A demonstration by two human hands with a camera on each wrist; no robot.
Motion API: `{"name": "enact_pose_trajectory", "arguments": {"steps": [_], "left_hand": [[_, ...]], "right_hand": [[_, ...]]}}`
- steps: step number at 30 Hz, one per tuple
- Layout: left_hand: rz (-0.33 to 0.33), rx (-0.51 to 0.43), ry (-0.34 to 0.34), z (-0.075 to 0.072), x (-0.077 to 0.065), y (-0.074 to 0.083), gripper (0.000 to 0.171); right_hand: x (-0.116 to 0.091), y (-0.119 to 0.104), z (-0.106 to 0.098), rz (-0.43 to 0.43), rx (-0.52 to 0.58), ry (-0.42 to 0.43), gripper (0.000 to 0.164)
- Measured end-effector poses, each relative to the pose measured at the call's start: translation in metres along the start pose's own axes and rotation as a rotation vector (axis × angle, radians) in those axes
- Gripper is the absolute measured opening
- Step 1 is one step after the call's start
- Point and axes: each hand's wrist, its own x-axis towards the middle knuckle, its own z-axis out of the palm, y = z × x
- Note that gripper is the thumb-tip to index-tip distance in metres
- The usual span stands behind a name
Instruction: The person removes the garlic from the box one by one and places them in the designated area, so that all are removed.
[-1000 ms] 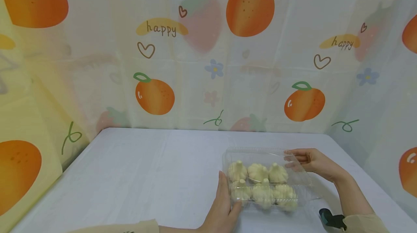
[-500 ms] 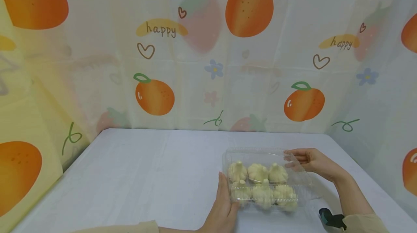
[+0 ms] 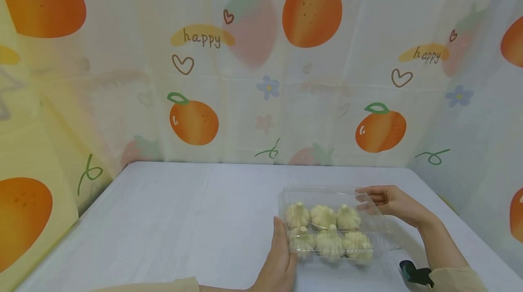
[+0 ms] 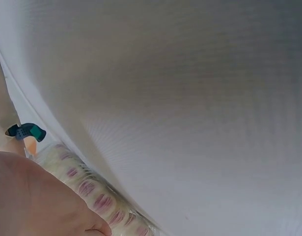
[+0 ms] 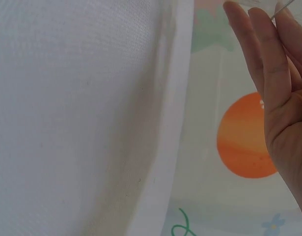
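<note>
A clear plastic clamshell box (image 3: 377, 226) holds several garlic bulbs (image 3: 323, 216) in two rows, seen through the plastic. Its front leans toward me. At its left side my left hand (image 3: 275, 260) grips the box, fingers along the side wall and thumb near the front corner. My right hand (image 3: 390, 201) holds the far right edge, with its fingertips seen through the plastic. In the right wrist view, a thin plastic edge shows by the fingers (image 5: 271, 54). Purple-streaked garlic (image 4: 102, 202) shows past the hand in the left wrist view.
A white cloth covers the table (image 3: 184, 219). Behind it hangs a curtain (image 3: 237, 115) printed with oranges and strawberries. A dark strap-like device (image 3: 416, 274) sits at the right wrist, by the beige sleeve (image 3: 457, 279).
My left thumb has drawn back slightly from the front of the box to its left side. The box and my right hand stay nearly still.
</note>
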Motion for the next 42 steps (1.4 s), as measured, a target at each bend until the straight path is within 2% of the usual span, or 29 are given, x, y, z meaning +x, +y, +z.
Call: {"name": "enact_pose_trajectory", "arguments": {"steps": [18, 26, 32, 42], "left_hand": [[-0.007, 0.023, -0.01, -0.0019, -0.0009, 0.0018, 0.073], [-0.011, -0.046, 0.008, -0.0039, -0.0006, -0.001, 0.074], [-0.05, -0.076, 0.026, -0.0059, 0.0014, -0.0011, 0.075], [-0.064, -0.088, 0.037, -0.0072, 0.0019, -0.0028, 0.077]], "right_hand": [[-0.0011, -0.0006, 0.0001, -0.008, 0.018, -0.006, 0.063], [-0.0013, -0.0005, 0.0005, 0.005, 0.009, 0.0, 0.064], [-0.0008, -0.001, 0.0016, 0.02, -0.002, 0.01, 0.064], [-0.0003, -0.001, 0.0019, 0.02, -0.009, 0.009, 0.064]]}}
